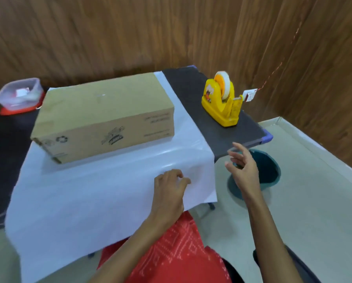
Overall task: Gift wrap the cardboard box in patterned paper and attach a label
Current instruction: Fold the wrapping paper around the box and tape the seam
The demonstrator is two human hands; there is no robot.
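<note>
A brown cardboard box (pixel 103 115) lies on a large sheet of paper (pixel 85 197) whose white side faces up; the sheet drapes over the table's near edge. My left hand (pixel 169 190) rests on the hanging part of the paper near its right side, fingers bent against it. In the air to the right of the sheet, my right hand (pixel 242 166) is off the table's corner, fingers loosely spread and holding nothing. A small white label (pixel 249 96) with a red string lies beyond the tape dispenser.
A yellow tape dispenser (pixel 222 101) stands on the dark table (pixel 191 88) to the right of the box. A clear plastic container (pixel 19 94) on a red lid sits at the far left. A teal bin (pixel 267 170) is on the floor below my right hand.
</note>
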